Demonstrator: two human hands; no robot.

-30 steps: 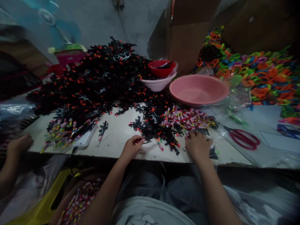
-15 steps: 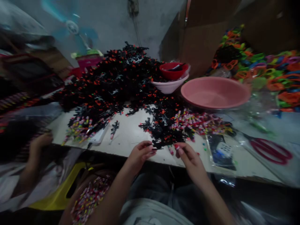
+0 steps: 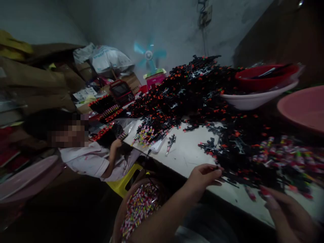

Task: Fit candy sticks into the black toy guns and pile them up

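Note:
My left hand [image 3: 206, 176] is over the table's front edge, thumb and fingers pinched on a black toy gun [image 3: 231, 179] whose dark, thin shape runs out to the right. At the lower right my right hand [image 3: 287, 209] is blurred, its thumb and finger closed on a small red piece [image 3: 264, 191]. Between the hands, a candy-coloured little tube [image 3: 250, 193] lies on the white table [image 3: 193, 157]. Just beyond them spreads a heap of black toy guns with orange tips [image 3: 238, 145]. A single toy gun with a tube attached [image 3: 171, 143] lies apart, farther left.
A large pile of toy guns [image 3: 187, 91] covers the table's back. Bowls [image 3: 253, 101] and a pink basin [image 3: 303, 108] stand right. Colourful tubes fill a tub [image 3: 118, 216] below. Another person [image 3: 86, 158] sits left, near a yellow stool [image 3: 118, 184]. A fan [image 3: 149, 55] stands behind.
The view has swung left, bringing the other person and stacked boxes into sight. Both my hands appear farther right in the picture, still pinched.

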